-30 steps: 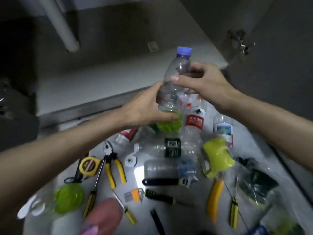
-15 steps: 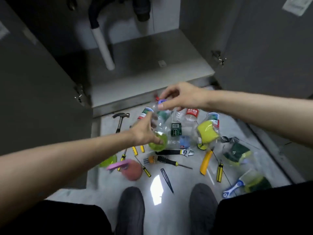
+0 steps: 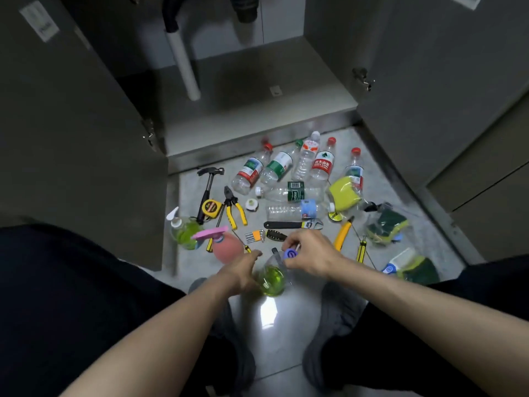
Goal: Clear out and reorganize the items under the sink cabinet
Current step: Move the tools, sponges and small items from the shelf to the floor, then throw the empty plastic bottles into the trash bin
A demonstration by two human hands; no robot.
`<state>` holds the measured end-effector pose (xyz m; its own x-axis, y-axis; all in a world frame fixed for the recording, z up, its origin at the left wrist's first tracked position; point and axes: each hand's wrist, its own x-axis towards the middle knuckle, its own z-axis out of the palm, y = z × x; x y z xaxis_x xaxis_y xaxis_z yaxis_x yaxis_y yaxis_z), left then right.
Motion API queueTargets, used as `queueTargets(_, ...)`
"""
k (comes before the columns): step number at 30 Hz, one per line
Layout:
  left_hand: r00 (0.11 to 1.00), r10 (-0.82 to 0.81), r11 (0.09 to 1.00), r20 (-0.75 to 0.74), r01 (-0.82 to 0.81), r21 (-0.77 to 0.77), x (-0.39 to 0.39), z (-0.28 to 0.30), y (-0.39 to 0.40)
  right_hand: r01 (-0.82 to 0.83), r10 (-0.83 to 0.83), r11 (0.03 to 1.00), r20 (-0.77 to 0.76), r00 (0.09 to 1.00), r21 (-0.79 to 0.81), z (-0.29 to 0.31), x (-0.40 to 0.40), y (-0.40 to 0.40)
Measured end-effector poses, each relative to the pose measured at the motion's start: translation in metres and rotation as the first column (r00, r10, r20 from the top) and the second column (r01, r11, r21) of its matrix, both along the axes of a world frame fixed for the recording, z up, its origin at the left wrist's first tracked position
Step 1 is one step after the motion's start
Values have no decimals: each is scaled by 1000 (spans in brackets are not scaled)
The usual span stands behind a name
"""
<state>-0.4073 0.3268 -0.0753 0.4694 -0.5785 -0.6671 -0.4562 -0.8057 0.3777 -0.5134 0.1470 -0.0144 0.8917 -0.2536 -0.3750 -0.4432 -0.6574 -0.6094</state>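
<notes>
I hold a clear plastic bottle with green liquid (image 3: 272, 277) low over the floor, close to my feet. My left hand (image 3: 243, 272) grips its body from the left. My right hand (image 3: 310, 255) pinches its blue cap (image 3: 290, 253) at the top. Beyond my hands, several empty plastic bottles (image 3: 294, 193) lie on the floor in front of the open sink cabinet (image 3: 257, 110), whose shelf is bare.
Tools are spread on the floor: a hammer (image 3: 209, 181), tape measure (image 3: 211, 208), pliers (image 3: 233, 207), wrench (image 3: 294, 224) and screwdrivers. A soap pump bottle (image 3: 183, 232) and pink bottle (image 3: 224, 246) stand left. Sponge packs (image 3: 383, 224) lie right. Both cabinet doors (image 3: 71, 124) stand open.
Both hands brought the green-liquid bottle down and toward my feet, away from the bottle pile. The camera pulled back, so the whole cabinet and floor now show.
</notes>
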Motion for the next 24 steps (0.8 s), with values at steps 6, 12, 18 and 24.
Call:
queueTargets(6, 931, -295, 943, 216, 246, 226, 28, 37, -23, -197, 196, 976, -19, 980, -91, -16, -19, 16)
queueTargets(12, 907, -299, 952, 296, 261, 162, 37, 63, -34, -288, 287, 954, -19, 958, -82, -20, -25, 19)
queueTargets(18, 902, -294, 953, 314, 254, 165, 62, 80, -35, -326, 326, 945, -54, 944, 5, -15, -15, 16)
queueTargets(24, 898, -299, 951, 322, 252, 178, 99, 98, -49, -320, 324, 946, -137, 936, 52, 7, 23, -16)
